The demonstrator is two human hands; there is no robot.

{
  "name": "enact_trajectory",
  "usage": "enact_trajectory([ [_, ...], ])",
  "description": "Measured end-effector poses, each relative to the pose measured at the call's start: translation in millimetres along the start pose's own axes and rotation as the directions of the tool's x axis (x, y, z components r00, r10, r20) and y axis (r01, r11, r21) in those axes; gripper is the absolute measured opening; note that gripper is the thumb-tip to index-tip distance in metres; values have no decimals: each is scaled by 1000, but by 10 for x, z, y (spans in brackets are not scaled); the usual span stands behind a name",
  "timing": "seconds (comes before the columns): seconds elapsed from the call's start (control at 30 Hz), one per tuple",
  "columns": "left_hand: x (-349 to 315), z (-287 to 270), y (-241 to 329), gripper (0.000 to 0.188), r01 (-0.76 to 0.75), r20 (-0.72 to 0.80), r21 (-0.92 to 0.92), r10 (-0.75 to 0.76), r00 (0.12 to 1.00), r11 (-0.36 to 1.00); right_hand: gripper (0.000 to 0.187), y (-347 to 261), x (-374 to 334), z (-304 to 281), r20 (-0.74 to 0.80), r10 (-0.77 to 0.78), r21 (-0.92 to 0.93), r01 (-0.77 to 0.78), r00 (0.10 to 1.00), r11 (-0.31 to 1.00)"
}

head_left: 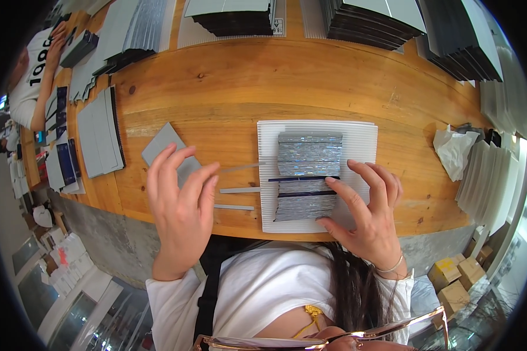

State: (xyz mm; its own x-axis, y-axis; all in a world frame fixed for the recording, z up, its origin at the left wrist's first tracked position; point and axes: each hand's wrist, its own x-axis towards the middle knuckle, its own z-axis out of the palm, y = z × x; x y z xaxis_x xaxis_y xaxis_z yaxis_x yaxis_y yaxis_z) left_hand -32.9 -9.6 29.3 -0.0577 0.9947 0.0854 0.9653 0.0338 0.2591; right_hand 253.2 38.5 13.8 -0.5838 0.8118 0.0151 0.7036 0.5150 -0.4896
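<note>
My left hand (184,205) is raised over the table edge, fingers apart and slightly bent, with nothing seen in it. Partly behind it lies a grey card (168,142). My right hand (369,213) spans the right end of the lower stack of thin grey sheets (304,207), index fingertip at its upper side and thumb at its lower corner. An upper stack of grey sheets (309,153) with glittering edges lies just beyond. Dark blue strips cross the lower stack. Both rest on a white corrugated sheet (357,134). Narrow grey strips (234,207) lie between my hands.
Tall stacks of dark-edged grey cards (369,23) line the table's far side. Fanned grey cards (99,134) lie at left. A crumpled white sheet (454,152) and translucent sheets (486,181) stand at right. Another person (38,76) works at far left. Cardboard boxes (457,278) sit below right.
</note>
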Motion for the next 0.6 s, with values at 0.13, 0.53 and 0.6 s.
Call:
enact_trajectory([
  [0.13, -114, 119, 27, 60, -91, -11, -348, 93, 996, 933, 68, 1, -13, -5, 2, -2, 1, 2, 1000, 1000],
  [0.53, -252, 622, 400, 84, -113, -27, -934, 249, 968, 338, 72, -10, -79, 43, -4, 20, -27, -20, 1000, 999],
  [0.6, -239, 616, 385, 82, -159, -62, -923, 275, 959, 349, 73, -1, -83, 49, -8, 23, -17, -23, 1000, 1000],
])
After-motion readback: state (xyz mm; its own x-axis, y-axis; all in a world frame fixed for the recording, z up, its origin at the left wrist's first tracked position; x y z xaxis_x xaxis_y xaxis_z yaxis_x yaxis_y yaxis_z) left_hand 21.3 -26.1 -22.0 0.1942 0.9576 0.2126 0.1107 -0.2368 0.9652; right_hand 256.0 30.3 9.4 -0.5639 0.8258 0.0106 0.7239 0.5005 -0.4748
